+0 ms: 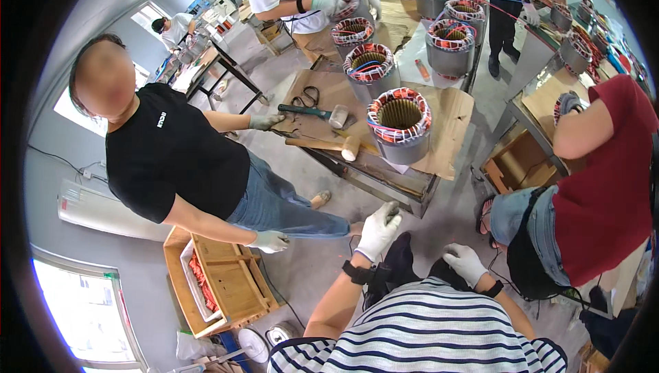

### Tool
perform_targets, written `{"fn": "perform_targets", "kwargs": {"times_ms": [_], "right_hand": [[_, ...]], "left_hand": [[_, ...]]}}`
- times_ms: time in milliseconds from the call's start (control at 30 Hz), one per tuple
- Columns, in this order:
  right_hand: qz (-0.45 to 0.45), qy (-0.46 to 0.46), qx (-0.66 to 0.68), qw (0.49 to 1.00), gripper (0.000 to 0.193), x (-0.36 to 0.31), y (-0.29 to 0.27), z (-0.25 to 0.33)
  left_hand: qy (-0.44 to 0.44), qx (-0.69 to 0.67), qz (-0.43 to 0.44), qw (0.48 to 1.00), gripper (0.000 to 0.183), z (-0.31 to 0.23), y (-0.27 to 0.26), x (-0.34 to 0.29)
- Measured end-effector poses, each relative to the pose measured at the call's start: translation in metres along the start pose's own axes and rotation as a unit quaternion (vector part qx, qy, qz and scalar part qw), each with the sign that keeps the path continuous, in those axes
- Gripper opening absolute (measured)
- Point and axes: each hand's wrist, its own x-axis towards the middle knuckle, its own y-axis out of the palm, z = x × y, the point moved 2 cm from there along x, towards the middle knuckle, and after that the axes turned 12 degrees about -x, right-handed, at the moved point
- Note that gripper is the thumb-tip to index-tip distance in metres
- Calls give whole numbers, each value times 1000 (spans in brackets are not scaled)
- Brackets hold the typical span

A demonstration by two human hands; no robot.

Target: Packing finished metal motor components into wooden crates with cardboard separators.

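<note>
My left hand (pixel 379 233), in a white glove with darkened fingertips, is raised in front of the bench's near end, fingers loosely bent and apart, with nothing visible in it. Low over my dark-clad knee is my right hand (pixel 465 264), also gloved, its fingers apart and holding nothing I can see. The nearest motor stator (pixel 403 150), a grey cylinder with red, white and blue laced windings, stands upright on the bench beyond my left hand. Beside it lie a pale-headed mallet (pixel 350 148), a second mallet with a dark green handle (pixel 302 109) and black scissors (pixel 309 96).
The bench (pixel 449 132) carries several more stators and an orange tube (pixel 421 69). At left stands a person in black (pixel 178 153), near a wooden crate (pixel 233 284). A person in red (pixel 604 201) is close on my right. Others work farther back. Cables cross the floor.
</note>
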Motion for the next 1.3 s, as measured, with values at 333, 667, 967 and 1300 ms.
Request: {"fn": "perform_targets", "kwargs": {"times_ms": [333,667,967,1300], "right_hand": [[-23,33,9,999,36,43,-14,50],[-84,76,186,976,31,65,-28,66],[-173,62,376,908,34,153,-69,78],[-107,68,564,816,22,242,-89,81]], "left_hand": [[74,10,30,997,34,-41,-28,62],[276,84,-49,956,31,-102,-40,87],[352,316,-36,880,46,-124,-23,127],[229,392,17,891,28,-122,25,174]]}}
